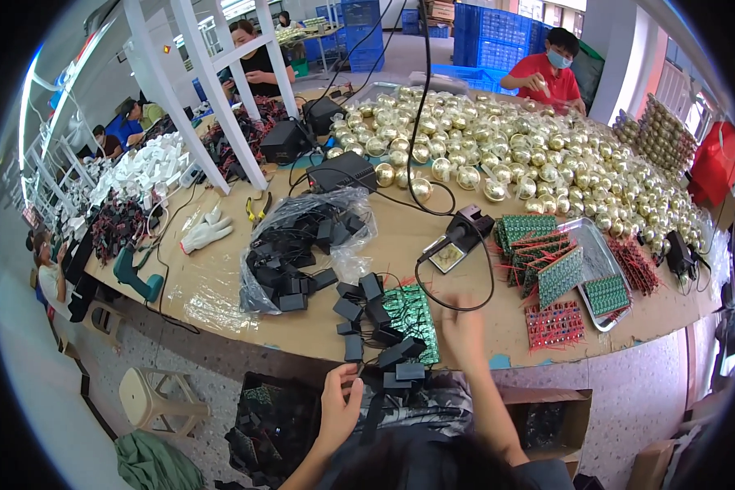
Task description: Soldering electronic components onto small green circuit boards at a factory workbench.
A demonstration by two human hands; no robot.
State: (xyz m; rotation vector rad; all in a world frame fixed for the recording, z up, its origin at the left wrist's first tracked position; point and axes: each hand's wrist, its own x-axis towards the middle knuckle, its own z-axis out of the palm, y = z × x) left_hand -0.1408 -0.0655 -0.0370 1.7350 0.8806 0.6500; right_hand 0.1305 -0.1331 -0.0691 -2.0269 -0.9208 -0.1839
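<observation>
My left hand (pixel 340 404) is at the table's near edge, fingers curled and thumb close to the index finger beside black wires; what they pinch is too small to make out. My right hand (pixel 463 335) is over the table, right of a green circuit board panel (pixel 412 314), its fingers smeared by motion. Black plastic boxes with leads (pixel 376 314) lie over the panel's left part and down to the edge. Beyond my right hand stands a black soldering iron holder (pixel 471 227) with a sponge tray (pixel 447 257), a cable looping around it.
A clear plastic bag of black boxes (pixel 282 261) lies left of the panel, near a white glove (pixel 206 231) and a green power tool (pixel 137 276). Circuit boards (pixel 559 273) and a metal tray (pixel 588 245) are right. Gold balls (pixel 506 147) cover the far side, where a person in red (pixel 547 82) works.
</observation>
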